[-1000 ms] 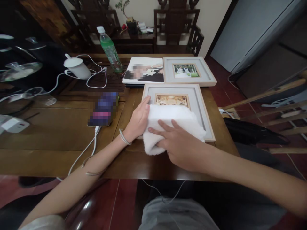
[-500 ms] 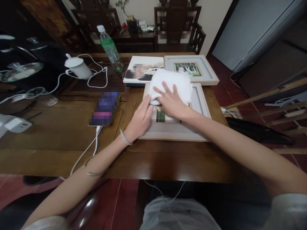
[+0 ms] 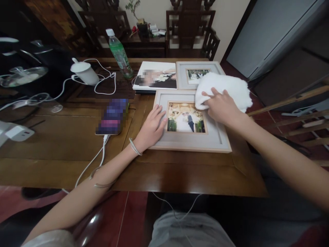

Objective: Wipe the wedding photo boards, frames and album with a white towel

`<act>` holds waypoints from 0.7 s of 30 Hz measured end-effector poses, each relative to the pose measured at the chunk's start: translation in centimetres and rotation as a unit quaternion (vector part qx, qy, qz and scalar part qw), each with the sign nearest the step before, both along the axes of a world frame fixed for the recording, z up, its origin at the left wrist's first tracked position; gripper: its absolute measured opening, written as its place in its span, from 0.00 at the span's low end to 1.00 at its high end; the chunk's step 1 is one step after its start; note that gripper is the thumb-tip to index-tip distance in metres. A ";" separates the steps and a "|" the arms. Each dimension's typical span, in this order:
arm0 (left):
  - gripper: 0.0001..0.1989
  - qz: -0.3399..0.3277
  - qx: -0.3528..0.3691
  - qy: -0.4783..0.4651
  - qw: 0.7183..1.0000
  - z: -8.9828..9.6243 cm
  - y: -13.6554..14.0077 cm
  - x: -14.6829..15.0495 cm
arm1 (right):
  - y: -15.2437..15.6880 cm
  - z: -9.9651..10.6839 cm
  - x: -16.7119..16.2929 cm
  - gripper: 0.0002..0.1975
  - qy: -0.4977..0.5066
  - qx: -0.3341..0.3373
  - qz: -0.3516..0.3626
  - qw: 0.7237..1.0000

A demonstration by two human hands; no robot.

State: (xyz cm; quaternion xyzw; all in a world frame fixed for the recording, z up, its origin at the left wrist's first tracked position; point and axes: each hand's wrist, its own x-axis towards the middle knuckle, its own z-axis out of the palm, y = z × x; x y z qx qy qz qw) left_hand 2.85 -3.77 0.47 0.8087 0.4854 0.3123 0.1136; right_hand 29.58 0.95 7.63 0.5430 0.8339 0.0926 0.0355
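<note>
White cloth (image 3: 226,90), held by the right hand (image 3: 223,108), has moved right, baring the photo (image 3: 186,117) in the near frame (image 3: 191,140). The left hand (image 3: 152,128) stays loosely spread on its left side.

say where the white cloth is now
In the head view, the white cloth is right of centre under the right hand, hiding the far right corner of the near photo frame.
</note>
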 end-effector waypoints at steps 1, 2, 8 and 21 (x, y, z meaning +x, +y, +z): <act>0.22 0.001 0.001 0.000 1.000 0.0 0.0 0.0 | -1.1 0.1 0.1 0.23 -0.016 -0.003 0.008 1.000; 0.22 0.001 0.002 0.000 1.000 -0.1 0.0 0.0 | -2.3 0.1 0.1 0.22 -0.031 -0.008 0.016 0.999; 0.20 0.000 0.007 0.005 1.000 -0.1 0.1 -0.1 | -10.1 2.3 -2.0 0.21 -0.066 -0.138 0.068 0.986; 0.22 -0.013 -0.004 0.005 1.000 0.1 0.0 -0.1 | -6.1 -0.9 -4.8 0.27 0.050 -0.094 0.129 0.986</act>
